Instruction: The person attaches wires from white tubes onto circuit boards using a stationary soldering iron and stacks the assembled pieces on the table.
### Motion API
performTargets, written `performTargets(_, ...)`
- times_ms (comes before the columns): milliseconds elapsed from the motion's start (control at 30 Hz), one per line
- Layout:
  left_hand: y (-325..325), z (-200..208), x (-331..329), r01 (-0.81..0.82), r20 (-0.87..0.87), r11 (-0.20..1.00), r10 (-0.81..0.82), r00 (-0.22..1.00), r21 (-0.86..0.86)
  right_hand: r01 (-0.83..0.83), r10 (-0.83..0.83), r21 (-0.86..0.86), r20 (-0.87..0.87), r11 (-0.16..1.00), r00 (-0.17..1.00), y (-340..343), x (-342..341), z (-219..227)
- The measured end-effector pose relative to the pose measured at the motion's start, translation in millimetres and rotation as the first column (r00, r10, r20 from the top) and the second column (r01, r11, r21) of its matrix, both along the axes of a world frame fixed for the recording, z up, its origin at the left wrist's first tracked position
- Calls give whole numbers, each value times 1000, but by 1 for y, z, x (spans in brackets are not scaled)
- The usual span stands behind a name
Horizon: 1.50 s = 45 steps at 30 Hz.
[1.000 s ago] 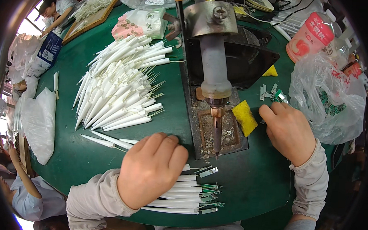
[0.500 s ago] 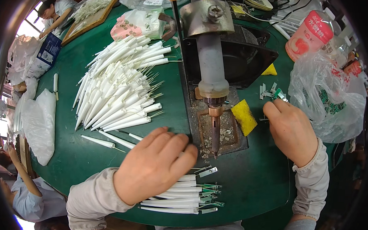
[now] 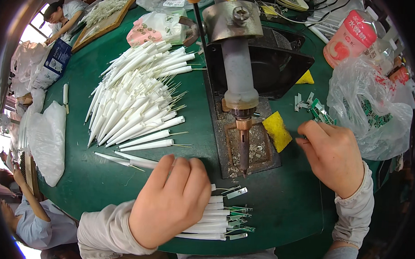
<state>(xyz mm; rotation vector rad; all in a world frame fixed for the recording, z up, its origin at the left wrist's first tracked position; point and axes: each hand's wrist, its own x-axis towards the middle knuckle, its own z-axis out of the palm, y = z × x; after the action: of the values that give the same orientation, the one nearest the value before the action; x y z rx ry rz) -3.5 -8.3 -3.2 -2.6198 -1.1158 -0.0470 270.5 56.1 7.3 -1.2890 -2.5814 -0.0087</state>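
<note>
My left hand (image 3: 169, 202) is low over the green table, its bent fingers closing on a white tapered tube (image 3: 143, 163) with a thin wire; the fingertips are hidden. Beneath and beside that hand lies a row of similar white tubes (image 3: 213, 218), small green circuit boards (image 3: 238, 214) and metal strips at their right ends. To the right, my right hand (image 3: 331, 155) has curled, closed fingers; whatever they hold is hidden. Just beyond it are small green boards (image 3: 321, 111) and shiny metal strips (image 3: 299, 102). A large pile of white tubes (image 3: 130, 93) lies left of centre.
A soldering iron (image 3: 240, 75) hangs tip down from a stand over a dirty metal base (image 3: 257, 150), in the middle between my hands. Beside it lies a yellow sponge (image 3: 278, 131). A clear bag with green boards (image 3: 366, 108) and a pink-labelled bottle (image 3: 350, 38) stand right. Other people sit left.
My left hand has drawn slightly nearer, its fingers bending down. My right hand has moved slightly right and nearer, uncovering more green boards. Two tubes now lie apart at the pile's near edge.
</note>
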Motion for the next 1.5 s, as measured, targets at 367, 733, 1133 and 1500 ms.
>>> performTargets(367, -27, 34, 7, -27, 276, 997, 44, 960, -66, -513, 96, -633, -573, 580, 814, -22, -23, 10)
performTargets(733, -30, 44, 18, 88, 289, 996, -93, 953, 27, -480, -252, -790, -589, 382, 768, -42, -44, -14)
performTargets(1133, -25, 37, 8, 59, 430, 972, 46, 902, -227, -594, -289, -726, -685, 346, 669, -40, -38, -10)
performTargets(1500, -20, 58, -32, -294, 170, 950, 308, 936, -103, -591, -467, -771, -623, 237, 627, -35, -29, -11)
